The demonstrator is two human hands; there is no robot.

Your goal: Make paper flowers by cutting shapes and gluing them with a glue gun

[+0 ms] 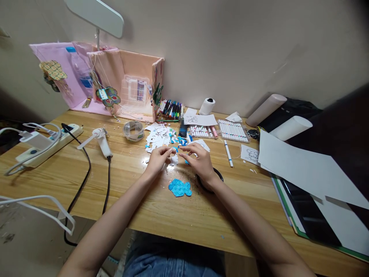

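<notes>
My left hand [159, 158] is closed, thumb and forefinger pinched together above the scraps; what they hold, if anything, is too small to make out. Facing it, my right hand [199, 158] is open, with a gap between thumb and fingers. Below both hands lies a fish-shaped blue cutout [179, 187], flat on the table. A black ring-shaped object [221, 176] is partly hidden under my right wrist. White paper scraps [154, 134] and small blue pieces [182, 141] are strewn just beyond my fingertips.
Behind stand a clear tape roll [133, 130], colored markers [171, 109], a case of white pens [233, 130] and a thread spool [206, 106]. A loose marker [228, 153] lies right. Left are a power strip [49, 146] and cables; right, large paper sheets [311, 169].
</notes>
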